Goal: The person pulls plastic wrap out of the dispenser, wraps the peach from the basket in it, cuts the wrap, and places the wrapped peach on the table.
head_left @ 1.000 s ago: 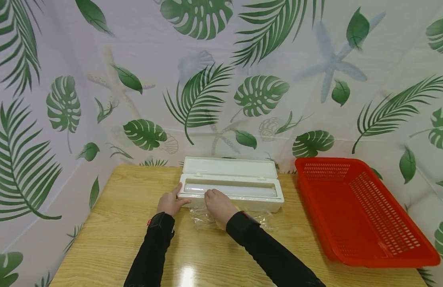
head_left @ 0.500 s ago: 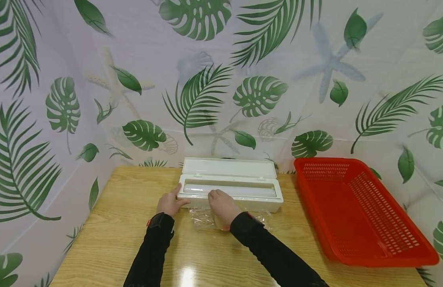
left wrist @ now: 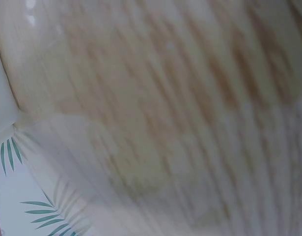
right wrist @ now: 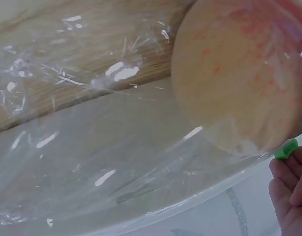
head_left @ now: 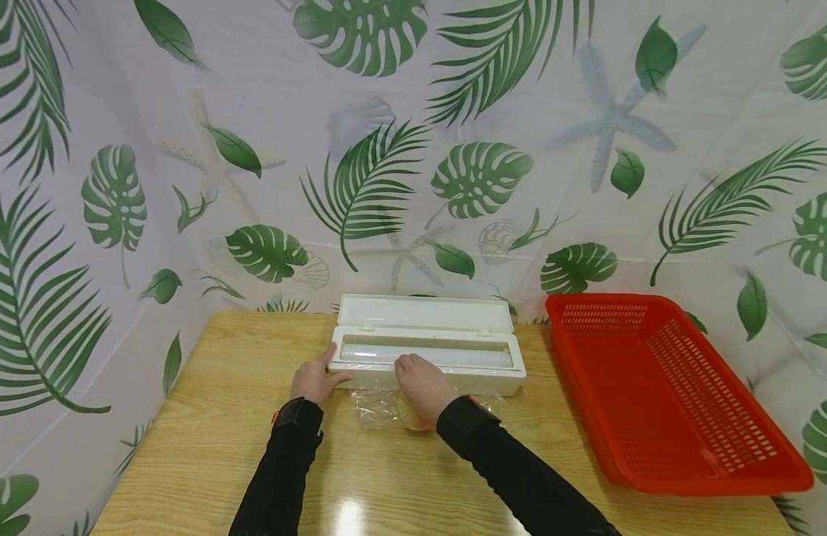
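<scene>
A white cling-film dispenser box (head_left: 453, 357) lies open on the wooden table (head_left: 219, 417), its lid (head_left: 423, 313) folded back. My left hand (head_left: 313, 380) grips the box's left end between thumb and forefinger. My right hand (head_left: 420, 376) sits on the box's front edge with curled fingers (right wrist: 288, 191) on a small green slider (right wrist: 287, 149). A sheet of clear film (right wrist: 92, 162) runs from the box over a peach-coloured round fruit (right wrist: 239, 83) in front of it. The left wrist view is a blur of table wood (left wrist: 155, 88).
A large red perforated basket (head_left: 654, 387) stands on the table's right side, close to the box's right end. A leaf-print curtain (head_left: 413, 149) walls the table at the back and both sides.
My right hand has slid a little to the right along the box's front edge. The left hand and the box have stayed in place.
</scene>
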`<state>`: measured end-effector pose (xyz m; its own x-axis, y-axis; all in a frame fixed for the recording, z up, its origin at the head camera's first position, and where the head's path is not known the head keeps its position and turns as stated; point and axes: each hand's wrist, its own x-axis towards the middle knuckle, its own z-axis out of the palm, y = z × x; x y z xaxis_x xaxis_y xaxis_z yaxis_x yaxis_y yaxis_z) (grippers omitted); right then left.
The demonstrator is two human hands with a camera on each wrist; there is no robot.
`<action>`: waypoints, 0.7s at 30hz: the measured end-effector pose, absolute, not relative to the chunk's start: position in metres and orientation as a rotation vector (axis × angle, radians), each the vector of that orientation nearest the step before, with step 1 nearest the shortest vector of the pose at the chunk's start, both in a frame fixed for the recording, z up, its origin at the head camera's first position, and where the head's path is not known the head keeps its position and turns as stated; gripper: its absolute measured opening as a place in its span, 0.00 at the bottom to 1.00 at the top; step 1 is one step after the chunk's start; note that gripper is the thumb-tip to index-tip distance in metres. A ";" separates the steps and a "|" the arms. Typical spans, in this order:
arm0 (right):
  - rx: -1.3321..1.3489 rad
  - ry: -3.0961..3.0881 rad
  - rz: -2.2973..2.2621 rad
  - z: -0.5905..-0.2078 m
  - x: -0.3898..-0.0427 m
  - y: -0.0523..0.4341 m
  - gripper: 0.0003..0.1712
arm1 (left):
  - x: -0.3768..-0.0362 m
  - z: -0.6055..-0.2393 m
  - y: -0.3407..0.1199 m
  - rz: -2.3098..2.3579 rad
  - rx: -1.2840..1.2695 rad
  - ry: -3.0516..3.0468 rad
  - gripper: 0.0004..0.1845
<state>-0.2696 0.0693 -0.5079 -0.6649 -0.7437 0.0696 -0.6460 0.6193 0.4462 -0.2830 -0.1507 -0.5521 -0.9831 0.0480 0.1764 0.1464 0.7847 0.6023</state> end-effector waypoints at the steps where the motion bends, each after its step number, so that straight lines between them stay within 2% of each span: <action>1: 1.139 -2.605 -0.560 -0.508 -0.270 0.070 0.36 | -0.283 -0.552 -0.151 -0.976 -0.148 -2.826 0.40; 3: 1.140 -2.626 -0.531 -0.507 -0.270 0.073 0.45 | -0.284 -0.552 -0.151 -0.976 -0.142 -2.828 0.40; 5: 1.136 -2.642 -0.498 -0.506 -0.269 0.075 0.50 | -0.284 -0.553 -0.151 -0.976 -0.135 -2.828 0.40; 10: 1.140 -2.647 -0.440 -0.506 -0.269 0.081 0.26 | -0.287 -0.557 -0.151 -0.975 -0.144 -2.818 0.41; 12: 1.138 -2.656 -0.439 -0.506 -0.268 0.084 0.19 | -0.288 -0.558 -0.151 -0.987 -0.144 -2.816 0.41; 21: 1.104 -2.702 -0.347 -0.507 -0.267 0.092 0.19 | -0.285 -0.553 -0.150 -0.990 -0.120 -2.833 0.41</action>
<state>-0.2667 0.0925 -0.5071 -0.7004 -0.7071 0.0967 -0.6598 0.6932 0.2899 -0.2845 -0.1496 -0.5526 -0.9873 0.0295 0.1562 0.1204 0.7804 0.6136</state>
